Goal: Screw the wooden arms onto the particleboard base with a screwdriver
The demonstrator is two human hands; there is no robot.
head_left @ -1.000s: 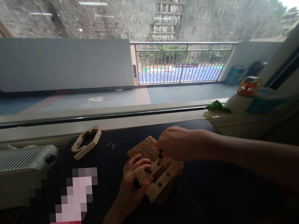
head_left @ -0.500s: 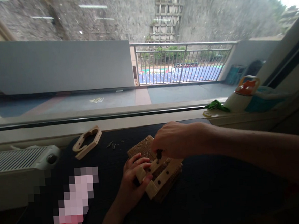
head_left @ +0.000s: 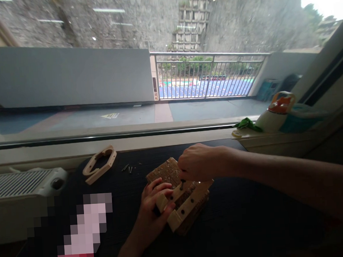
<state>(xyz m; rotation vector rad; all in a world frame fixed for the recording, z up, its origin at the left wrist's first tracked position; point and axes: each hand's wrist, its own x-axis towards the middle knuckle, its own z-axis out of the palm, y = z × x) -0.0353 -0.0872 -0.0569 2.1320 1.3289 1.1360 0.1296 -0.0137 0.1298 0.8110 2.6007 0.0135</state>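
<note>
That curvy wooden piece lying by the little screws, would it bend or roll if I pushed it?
Probably not. The curvy wooden piece looks like rigid cut wood, so it would likely stay stiff. It lies flat on the dark table, so it should slide, not roll. Its open middle suggests it is light.

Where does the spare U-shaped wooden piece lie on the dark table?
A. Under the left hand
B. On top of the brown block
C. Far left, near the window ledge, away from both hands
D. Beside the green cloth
C: the U-shaped wooden piece lies untouched, left of the loose screws.
</note>
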